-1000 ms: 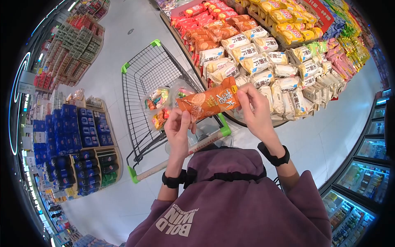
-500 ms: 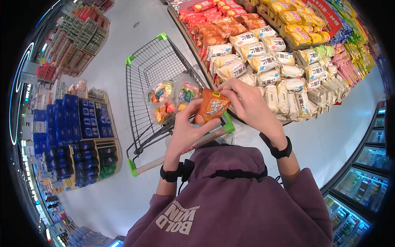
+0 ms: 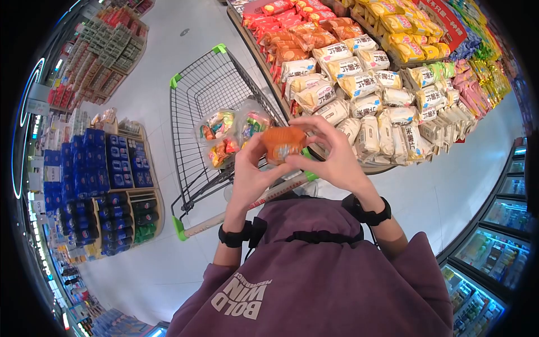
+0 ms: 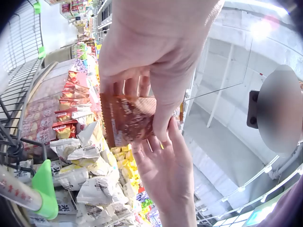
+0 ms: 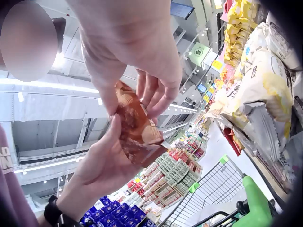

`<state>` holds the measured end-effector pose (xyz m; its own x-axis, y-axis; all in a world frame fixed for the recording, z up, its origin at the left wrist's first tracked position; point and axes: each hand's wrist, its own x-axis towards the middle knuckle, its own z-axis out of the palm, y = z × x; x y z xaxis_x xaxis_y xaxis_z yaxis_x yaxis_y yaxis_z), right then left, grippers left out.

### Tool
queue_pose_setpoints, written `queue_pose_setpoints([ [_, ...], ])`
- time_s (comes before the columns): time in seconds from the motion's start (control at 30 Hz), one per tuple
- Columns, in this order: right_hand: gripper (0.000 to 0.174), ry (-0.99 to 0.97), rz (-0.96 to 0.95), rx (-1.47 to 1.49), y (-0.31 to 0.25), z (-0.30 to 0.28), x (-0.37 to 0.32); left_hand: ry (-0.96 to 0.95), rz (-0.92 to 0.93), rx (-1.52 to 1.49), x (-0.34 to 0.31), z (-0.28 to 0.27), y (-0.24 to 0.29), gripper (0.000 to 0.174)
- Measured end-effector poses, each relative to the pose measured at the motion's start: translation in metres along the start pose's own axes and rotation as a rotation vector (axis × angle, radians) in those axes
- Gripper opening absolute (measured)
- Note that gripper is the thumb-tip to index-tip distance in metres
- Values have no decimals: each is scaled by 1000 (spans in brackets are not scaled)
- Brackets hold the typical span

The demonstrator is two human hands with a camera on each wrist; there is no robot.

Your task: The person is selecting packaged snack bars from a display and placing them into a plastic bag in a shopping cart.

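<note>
An orange-brown snack packet point(image 3: 281, 142) is held between both hands in front of the chest, above the cart handle. My left hand point(image 3: 251, 171) grips its left end, thumb on the near side and fingers behind. My right hand point(image 3: 331, 154) holds the right end the same way. In the left wrist view the packet point(image 4: 128, 118) shows a seam edge and printed chips, the right hand point(image 4: 168, 175) below it. The right wrist view has the packet point(image 5: 137, 125) tilted, with the left hand point(image 5: 102, 165) around its lower part.
A shopping cart point(image 3: 185, 106) with green corners stands just beyond the hands, holding clear bags of colourful snacks point(image 3: 218, 124). To the right is a display piled with white packets point(image 3: 359, 84). Blue drink packs point(image 3: 92, 168) stack at left; lit fridges point(image 3: 485, 250) line the right.
The packet, stretched flat between the hands a second ago, has been turned and now shows a different face. The right hand has shifted from its upper corner to around its right end.
</note>
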<state>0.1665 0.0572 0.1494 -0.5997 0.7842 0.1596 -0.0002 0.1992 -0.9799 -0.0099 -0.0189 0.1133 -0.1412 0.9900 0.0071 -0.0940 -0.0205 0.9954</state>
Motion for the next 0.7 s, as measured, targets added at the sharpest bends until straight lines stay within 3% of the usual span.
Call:
queue_pose_setpoints([
  [0.1,48,-69,-121,-151,2,-5,-3,-21,242,236,8,-5,1,45],
  [0.3,54,-73,-187,-205,12,0,-11,-17,319,325,11,-8,-11,39],
  [0.4,51,-55,-170,-182,13,0,-12,-4,309,277,10,-5,-9,42],
  [0.47,48,-17,-137,-137,13,1,-13,-21,187,314,5,-4,4,45],
  [0.7,54,107,197,295,23,4,-11,-58,-60,5,-1,10,14,53],
])
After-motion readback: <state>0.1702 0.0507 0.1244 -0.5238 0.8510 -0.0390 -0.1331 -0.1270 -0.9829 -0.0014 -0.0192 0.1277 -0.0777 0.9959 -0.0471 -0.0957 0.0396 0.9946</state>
